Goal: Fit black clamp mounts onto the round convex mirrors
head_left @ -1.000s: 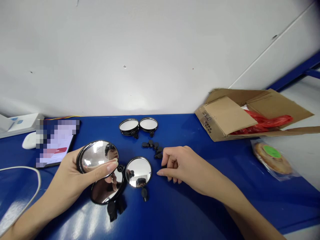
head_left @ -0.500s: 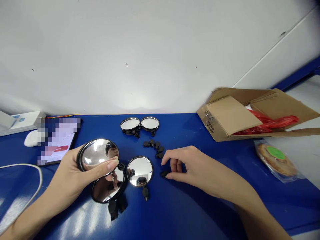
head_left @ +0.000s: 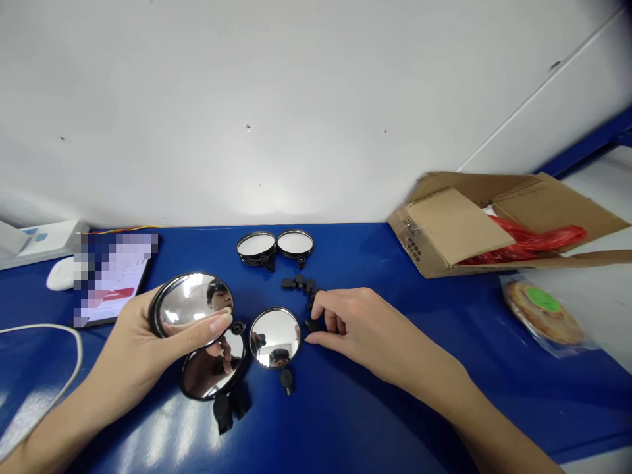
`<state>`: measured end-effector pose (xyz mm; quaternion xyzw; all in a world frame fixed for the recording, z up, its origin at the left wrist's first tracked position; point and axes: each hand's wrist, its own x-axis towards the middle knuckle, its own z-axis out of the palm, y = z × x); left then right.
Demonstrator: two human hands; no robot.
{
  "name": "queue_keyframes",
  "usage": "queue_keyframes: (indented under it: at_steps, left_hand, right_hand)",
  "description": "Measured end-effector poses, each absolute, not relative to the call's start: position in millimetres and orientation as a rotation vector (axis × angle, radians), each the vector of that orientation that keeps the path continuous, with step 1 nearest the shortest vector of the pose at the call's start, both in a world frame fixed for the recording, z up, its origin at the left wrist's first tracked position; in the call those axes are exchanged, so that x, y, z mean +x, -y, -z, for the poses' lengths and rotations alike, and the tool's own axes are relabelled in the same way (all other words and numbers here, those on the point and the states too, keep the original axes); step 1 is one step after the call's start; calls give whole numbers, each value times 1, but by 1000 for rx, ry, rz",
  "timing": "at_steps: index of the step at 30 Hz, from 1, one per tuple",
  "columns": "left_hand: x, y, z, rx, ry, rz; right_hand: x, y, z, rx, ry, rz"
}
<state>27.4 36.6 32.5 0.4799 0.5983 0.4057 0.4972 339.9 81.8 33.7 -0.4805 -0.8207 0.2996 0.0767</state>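
Note:
My left hand (head_left: 162,339) is closed around a round mirror (head_left: 195,299) with a black rim and a small black socket at its edge, thumb on the glass. Below the held mirror are another round mirror (head_left: 212,368) and black stubby joints (head_left: 224,413). Between my hands, one round mirror (head_left: 275,337) lies face up with a black joint (head_left: 286,380) at its lower edge. My right hand (head_left: 355,322) has a small black plastic joint (head_left: 313,325) between thumb and bent forefinger, low over the table. Several more black joints (head_left: 299,282) lie just beyond, partly hidden by this hand.
Stacked round mirrors (head_left: 257,245) and another round mirror (head_left: 295,242) sit near the wall. A phone (head_left: 118,276), white mouse-like object (head_left: 61,274) and white cable (head_left: 54,326) are left. At right are an open cardboard box (head_left: 454,227) holding red plastic and a wrapped pastry (head_left: 548,313).
My right hand has moved left and slightly away from me, and the small black joint at its fingertips has shifted with it. My left hand still holds the mirror in nearly the same place.

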Motion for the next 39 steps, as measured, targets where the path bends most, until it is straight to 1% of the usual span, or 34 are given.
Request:
queue_keyframes:
  at_steps: [5, 12, 28, 39]
  left_hand:
    - [28, -37, -32, 1191, -1418, -987]
    - [28, -35, -34, 1127, -1434, -972]
    - [30, -33, -31, 1158, -1473, -972]
    - [26, -35, -28, 1142, -1471, -946]
  right_hand:
    - [347, -86, -37, -1278, 2503, -900]
    - [349, -89, -38, -1310, 2582, -913]
    - [346, -94, -27, -1309, 2513, -948]
    - [349, -93, -25, -1313, 2513, -887]
